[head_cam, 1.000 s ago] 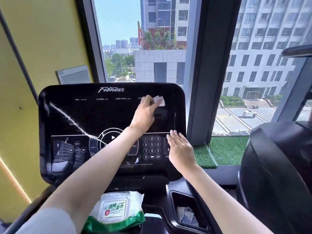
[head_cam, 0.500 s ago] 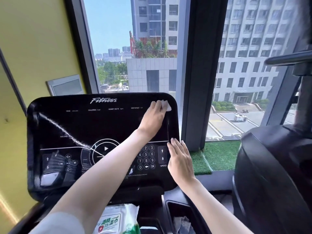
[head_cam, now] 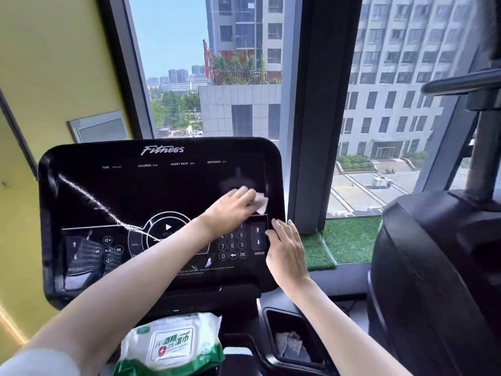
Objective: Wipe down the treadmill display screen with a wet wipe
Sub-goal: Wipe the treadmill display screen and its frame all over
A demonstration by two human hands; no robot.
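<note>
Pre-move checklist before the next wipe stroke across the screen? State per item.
1. Wipe held by left hand: ok, pinched under the fingers, pressed on the screen.
2. Console steadied: ok, right hand lies flat on its right edge beside the SPEED arrows.
3. Stroke path to the left free: ok, nothing on the glass but the left forearm over the keypad.
4. Area left to clean: not ok, a white streak crosses the left half.
5. Wipe wet enough: cannot tell.
6. Spares at hand: ok, wipe pack sits below the console; a used wipe lies in the cup holder.
</note>
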